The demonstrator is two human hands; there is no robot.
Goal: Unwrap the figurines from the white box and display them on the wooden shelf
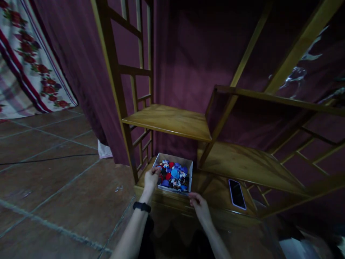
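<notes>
A white open-topped box (192,176) rests on the lowest wooden shelf. It is filled with small flat pieces (174,173) in blue, red, white and black; their kind is too small to make out. My left hand (151,177), with a black band (142,207) on its wrist, is closed at the left wall of the box, fingertips over the rim. At the front right corner, my right hand (198,204) has its thumb and index finger pinched together against the box edge.
A phone (237,194) with a light purple edge lies on the shelf to the right. An upper wooden shelf (169,120) overhangs behind the box, and a slatted side frame (126,108) rises at left. Purple curtain (183,64) hangs behind. A cable (54,158) crosses the tiled floor.
</notes>
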